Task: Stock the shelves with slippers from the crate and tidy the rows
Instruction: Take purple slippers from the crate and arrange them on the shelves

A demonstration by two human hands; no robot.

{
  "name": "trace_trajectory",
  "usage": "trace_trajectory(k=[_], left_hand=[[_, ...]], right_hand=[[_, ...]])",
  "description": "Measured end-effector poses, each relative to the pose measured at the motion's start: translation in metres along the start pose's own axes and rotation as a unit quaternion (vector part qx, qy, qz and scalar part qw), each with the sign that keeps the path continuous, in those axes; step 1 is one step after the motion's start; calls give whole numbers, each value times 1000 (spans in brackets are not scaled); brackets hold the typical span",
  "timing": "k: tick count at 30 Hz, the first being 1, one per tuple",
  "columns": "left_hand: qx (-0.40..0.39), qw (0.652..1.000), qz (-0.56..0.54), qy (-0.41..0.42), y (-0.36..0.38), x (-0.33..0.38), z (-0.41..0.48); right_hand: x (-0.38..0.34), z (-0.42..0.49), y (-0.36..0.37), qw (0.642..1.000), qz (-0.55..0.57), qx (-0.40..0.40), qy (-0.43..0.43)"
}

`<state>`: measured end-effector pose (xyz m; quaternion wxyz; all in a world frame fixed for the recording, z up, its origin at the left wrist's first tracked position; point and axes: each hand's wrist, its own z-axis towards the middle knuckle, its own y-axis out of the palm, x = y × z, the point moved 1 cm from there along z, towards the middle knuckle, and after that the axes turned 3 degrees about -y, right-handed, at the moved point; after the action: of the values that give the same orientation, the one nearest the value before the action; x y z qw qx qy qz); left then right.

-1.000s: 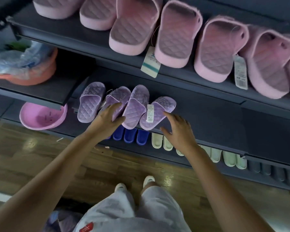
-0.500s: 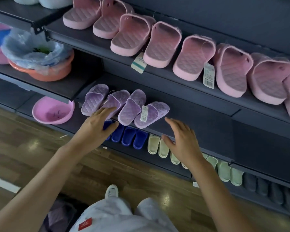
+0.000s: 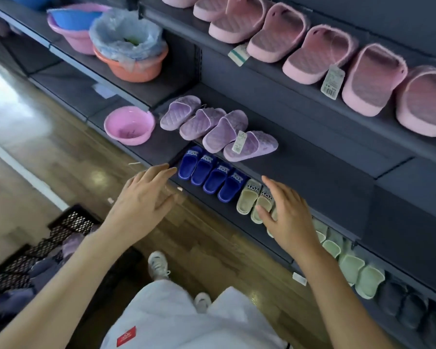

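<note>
Left hand point(image 3: 141, 200) and right hand point(image 3: 287, 215): fingers extended and spread, holding nothing, apart from the lilac row. Four lilac quilted plastic slippers point(image 3: 219, 127) lie side by side on the dark grey metal middle shelf point(image 3: 312, 167), beside a pink plastic basin point(image 3: 129, 125). The black lattice plastic crate point(image 3: 68, 222) stands on the floor, lower left.

1. Four lilac quilted plastic slippers point(image 3: 222, 132): soles down, side by side and touching, skewed, at the left end of the dark grey metal middle shelf point(image 3: 312, 167); white tag between the last two.
2. Pink quilted fuzzy-rimmed slippers point(image 3: 315, 54): one row on the shelf above.
3. Dark blue slides point(image 3: 212, 176), then beige slides point(image 3: 249, 197), pale green slides point(image 3: 350, 268) and grey slides point(image 3: 400, 298): one line along the lowest shelf.
4. Black lattice plastic crate point(image 3: 71, 222): on the floor, lower left, blurred purple slippers point(image 3: 43, 270) inside.
</note>
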<state>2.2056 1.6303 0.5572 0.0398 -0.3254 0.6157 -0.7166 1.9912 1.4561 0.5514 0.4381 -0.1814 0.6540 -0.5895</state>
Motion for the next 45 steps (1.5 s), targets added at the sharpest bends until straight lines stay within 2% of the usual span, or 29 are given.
trace_trajectory(k=[5, 12, 14, 16, 23, 30, 38, 45], left_hand=[[38, 998, 22, -55, -8, -17, -56], [83, 986, 8, -147, -21, -46, -115], [88, 976, 8, -199, -31, -80, -158], [92, 978, 12, -187, -30, -88, -164], [123, 951, 27, -284, -61, -168, -275], [126, 910, 2, -394, -75, -224, -354], [112, 872, -22, -476, -62, -262, -381], [77, 878, -10, -473, -39, -302, -341]], right_hand=[[-28, -2, 10, 998, 5, -48, -45], [-81, 1, 32, 990, 5, -74, -118], [-130, 1, 56, 979, 8, -120, -162], [-138, 3, 57, 978, 1, -122, -168], [-270, -21, 118, 951, -8, -177, -255], [-367, -39, 169, 899, -3, -267, -347], [-414, -20, 216, 864, -17, -334, -376], [-422, 28, 258, 857, -25, -360, -369]])
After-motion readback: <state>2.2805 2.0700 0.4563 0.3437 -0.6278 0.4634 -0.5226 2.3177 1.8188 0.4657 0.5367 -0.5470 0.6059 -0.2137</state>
